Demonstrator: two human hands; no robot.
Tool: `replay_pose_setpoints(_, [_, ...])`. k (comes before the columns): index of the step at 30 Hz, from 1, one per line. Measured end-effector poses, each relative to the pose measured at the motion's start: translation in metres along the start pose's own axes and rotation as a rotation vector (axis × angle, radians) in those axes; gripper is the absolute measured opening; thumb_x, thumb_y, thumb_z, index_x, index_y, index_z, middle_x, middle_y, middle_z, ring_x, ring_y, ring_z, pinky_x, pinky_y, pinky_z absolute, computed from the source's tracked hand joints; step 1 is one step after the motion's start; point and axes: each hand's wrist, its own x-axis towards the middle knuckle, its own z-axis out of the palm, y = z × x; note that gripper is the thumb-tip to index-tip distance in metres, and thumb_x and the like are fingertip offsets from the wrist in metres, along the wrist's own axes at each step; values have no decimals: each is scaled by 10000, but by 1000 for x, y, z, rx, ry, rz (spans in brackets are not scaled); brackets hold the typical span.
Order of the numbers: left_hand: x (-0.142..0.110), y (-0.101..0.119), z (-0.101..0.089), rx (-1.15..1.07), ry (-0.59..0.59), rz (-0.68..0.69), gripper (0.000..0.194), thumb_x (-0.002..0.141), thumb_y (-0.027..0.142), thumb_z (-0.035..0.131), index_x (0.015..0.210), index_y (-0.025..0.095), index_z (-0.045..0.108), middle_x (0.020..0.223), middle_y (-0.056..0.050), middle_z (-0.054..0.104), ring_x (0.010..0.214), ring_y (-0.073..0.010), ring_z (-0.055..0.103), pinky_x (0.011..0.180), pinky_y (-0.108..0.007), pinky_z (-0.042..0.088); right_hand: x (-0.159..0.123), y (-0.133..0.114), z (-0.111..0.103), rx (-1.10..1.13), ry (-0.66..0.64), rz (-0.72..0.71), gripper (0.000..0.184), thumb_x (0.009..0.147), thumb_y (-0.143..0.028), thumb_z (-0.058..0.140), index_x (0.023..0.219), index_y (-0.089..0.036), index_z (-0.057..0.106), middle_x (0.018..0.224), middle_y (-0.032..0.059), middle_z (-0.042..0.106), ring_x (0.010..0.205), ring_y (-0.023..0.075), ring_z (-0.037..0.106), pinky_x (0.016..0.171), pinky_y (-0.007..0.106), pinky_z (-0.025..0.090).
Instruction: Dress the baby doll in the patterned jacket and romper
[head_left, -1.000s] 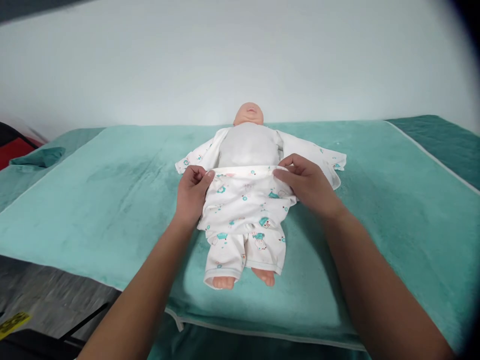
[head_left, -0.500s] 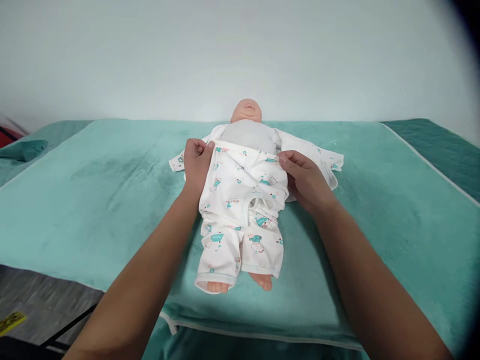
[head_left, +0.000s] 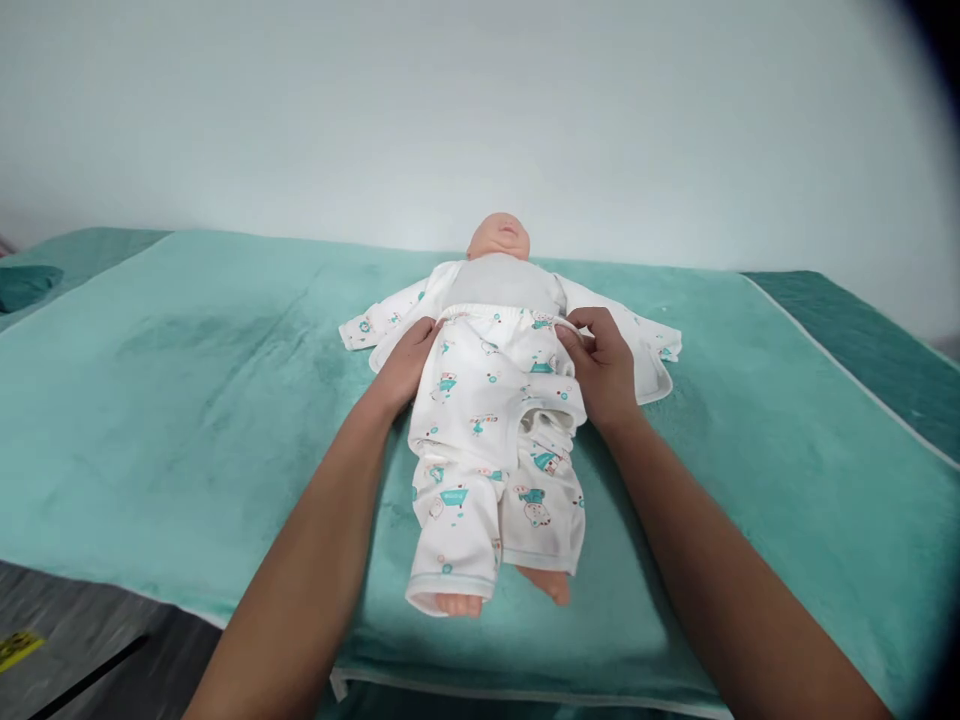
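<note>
A baby doll lies on its back on a teal towel, head away from me. It wears white printed trousers whose waistband sits high on its grey belly. An open white printed jacket is spread under its arms. My left hand lies against the trousers' left side at the waist, fingers tucked under the cloth. My right hand pinches the waistband on the doll's other side. Two bare feet stick out of the trouser legs.
The towel covers a padded table whose near edge runs below the doll's feet. A darker green cloth lies at the right, another folded piece at the far left. A pale wall stands behind. Grey floor shows at lower left.
Both hands have drawn the trousers' waistband up from the doll's hips to its upper belly. The trouser legs now lie straighter and longer over the doll's legs.
</note>
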Motion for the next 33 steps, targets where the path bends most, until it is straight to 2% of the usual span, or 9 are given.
replay_pose_setpoints(5, [-5,3,-3,-205,-120,-110,298,816,501,671,838,208,622,835,-30,645,744,-178,562,638,-285,421,18,-14,0,-198,33,-223,206,977,-428,489,929,-246,572,895,32,576,803,195,526,733,322,401])
replay_pose_setpoints(9, [-4,3,-4,-244,-151,-137,246,835,438,652,786,201,609,709,-6,588,633,-152,502,583,-278,382,36,-22,1,-278,-73,-227,247,964,-460,504,879,-247,595,807,21,581,744,189,507,720,318,383])
replay_pose_setpoints(12, [-4,5,-1,-104,4,-70,235,848,379,634,716,199,561,665,13,524,618,-137,458,582,-270,354,41,-19,6,-212,-120,-125,286,941,-514,524,854,-248,583,789,9,579,711,180,482,682,303,382])
replay_pose_setpoints(14, [-4,7,4,-34,111,56,166,848,367,645,817,213,592,783,6,576,712,-148,503,646,-269,385,40,-17,10,-187,-121,-95,308,931,-545,530,854,-250,577,783,5,571,708,179,475,672,296,382])
replay_pose_setpoints(18, [-9,14,14,119,157,300,261,808,409,722,977,235,625,1026,-29,593,934,-188,535,803,-296,411,33,-20,12,-309,-124,-186,338,962,-539,475,836,-243,580,772,20,576,710,184,493,683,303,378])
replay_pose_setpoints(23, [-2,16,18,151,300,278,165,846,283,655,741,198,560,799,8,552,763,-154,494,712,-286,372,30,-24,16,-364,-61,-281,301,994,-449,448,835,-235,588,768,24,590,733,186,518,702,313,368])
replay_pose_setpoints(26, [14,8,17,23,371,126,264,824,262,650,638,194,475,649,32,460,677,-139,442,648,-273,342,32,-22,20,-270,-25,-183,245,933,-441,567,803,-235,577,679,-13,529,657,163,462,655,305,354])
replay_pose_setpoints(29, [27,-2,15,-31,347,47,261,796,294,680,641,191,497,676,24,504,696,-140,458,635,-264,345,34,-16,16,-131,-24,1,313,846,-460,677,698,-222,536,612,-39,453,604,137,398,601,290,337])
replay_pose_setpoints(33, [27,-10,8,-77,205,-53,270,795,425,707,745,195,574,715,1,580,670,-149,502,589,-262,367,33,-7,-11,50,-301,246,402,819,-525,697,648,-201,530,596,-45,451,571,111,384,560,277,326])
